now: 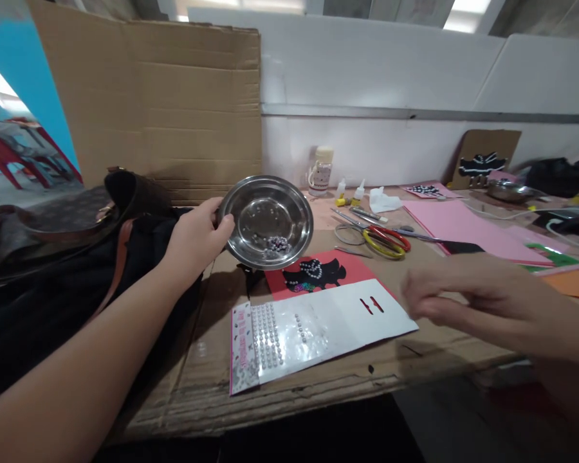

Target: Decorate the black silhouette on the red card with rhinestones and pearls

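Note:
My left hand (200,236) grips the rim of a shiny metal bowl (241,212), thumb over the edge, tilting it toward me. Small beads (276,245) have gathered low inside it. Blurred by motion, my right hand (468,302) hovers at the right with its fingers curled together; whatever they may hold is hidden. Between the hands lies a white card with a sheet of stick-on rhinestones (266,334). It partly covers a red sheet (352,267) bearing a black cut-out shape (325,273) decorated with beads and sequins.
Scissors with red and yellow handles (388,243) lie behind the card. Farther back stand small glue bottles (358,193) and a jar (321,172). Pink sheets (463,225) are at the right. A dark bag (77,225) and an upright cardboard panel (193,109) border the left.

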The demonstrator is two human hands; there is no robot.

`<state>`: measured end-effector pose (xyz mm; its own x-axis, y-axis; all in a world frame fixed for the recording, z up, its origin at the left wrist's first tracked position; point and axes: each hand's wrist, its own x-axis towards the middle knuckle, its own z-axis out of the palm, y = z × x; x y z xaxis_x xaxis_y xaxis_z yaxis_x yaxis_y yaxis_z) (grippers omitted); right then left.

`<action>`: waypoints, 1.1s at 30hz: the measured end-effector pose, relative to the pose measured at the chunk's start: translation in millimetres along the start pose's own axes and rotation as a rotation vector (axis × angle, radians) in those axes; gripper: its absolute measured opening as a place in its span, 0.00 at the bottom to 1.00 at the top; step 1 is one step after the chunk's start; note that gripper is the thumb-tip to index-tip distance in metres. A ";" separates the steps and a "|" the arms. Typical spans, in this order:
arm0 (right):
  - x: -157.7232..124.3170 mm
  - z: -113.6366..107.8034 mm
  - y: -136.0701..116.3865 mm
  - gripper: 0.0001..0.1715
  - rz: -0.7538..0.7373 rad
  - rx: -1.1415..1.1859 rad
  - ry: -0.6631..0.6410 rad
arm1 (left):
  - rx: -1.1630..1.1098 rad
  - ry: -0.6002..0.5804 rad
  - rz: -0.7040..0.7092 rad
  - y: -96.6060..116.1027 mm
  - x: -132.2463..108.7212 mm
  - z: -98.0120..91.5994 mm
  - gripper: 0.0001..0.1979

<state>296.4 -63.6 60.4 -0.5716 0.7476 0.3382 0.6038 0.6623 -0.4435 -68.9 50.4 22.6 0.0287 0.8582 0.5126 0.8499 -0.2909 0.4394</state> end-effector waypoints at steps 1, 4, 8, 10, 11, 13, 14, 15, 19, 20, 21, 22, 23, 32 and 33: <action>16.7 2.9 -8.3 0.13 -0.098 0.040 -0.106 | -0.017 -0.004 0.008 1.9 -0.9 -1.2 0.23; 42.5 8.7 -26.0 0.12 -0.199 0.197 -0.279 | -0.023 -0.006 0.014 2.6 -1.1 -3.6 0.21; 38.8 24.8 -34.4 0.08 -0.116 0.264 -0.285 | -0.003 0.012 0.016 -3.5 3.2 -3.8 0.20; 36.7 38.8 -35.2 0.09 -0.077 0.238 -0.292 | 0.002 0.019 0.028 -6.9 5.4 -3.2 0.20; 37.8 46.2 -35.2 0.09 -0.063 0.228 -0.305 | 0.001 0.024 0.023 -8.5 6.3 -3.0 0.20; 45.5 59.3 -34.3 0.10 -0.058 0.213 -0.312 | -0.011 0.030 -0.012 -11.6 7.8 -3.2 0.20; 51.8 64.4 -33.3 0.09 -0.055 0.200 -0.310 | -0.024 0.031 -0.040 -13.4 8.7 -3.6 0.20; 59.4 68.3 -31.7 0.08 -0.061 0.190 -0.296 | -0.041 0.027 -0.071 -15.5 9.7 -4.4 0.21; 95.3 79.2 -19.3 0.05 -0.097 0.143 -0.192 | -0.110 -0.008 -0.203 -26.8 15.4 -8.9 0.19; 103.8 82.3 -15.2 0.05 -0.102 0.131 -0.174 | -0.116 -0.011 -0.231 -30.2 16.9 -10.0 0.18; 111.6 86.0 -11.2 0.06 -0.101 0.117 -0.162 | -0.115 -0.008 -0.250 -33.5 18.4 -11.0 0.17; 118.5 90.1 -7.5 0.07 -0.101 0.103 -0.153 | -0.109 -0.001 -0.263 -36.6 19.6 -11.8 0.17; 124.4 94.3 -4.5 0.08 -0.106 0.082 -0.161 | -0.107 0.006 -0.269 -39.3 20.5 -12.4 0.16; 143.3 110.4 8.4 0.15 -0.008 0.340 -0.197 | -0.146 -0.025 -0.270 -43.0 22.4 -9.8 0.18; 142.8 111.2 11.2 0.16 0.011 0.384 -0.196 | -0.151 -0.035 -0.274 -42.7 22.4 -9.4 0.19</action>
<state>159.7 45.1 11.4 -0.6833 0.7066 0.1837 0.3809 0.5598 -0.7359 -109.5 78.1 22.2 -0.1698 0.9267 0.3352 0.7409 -0.1043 0.6635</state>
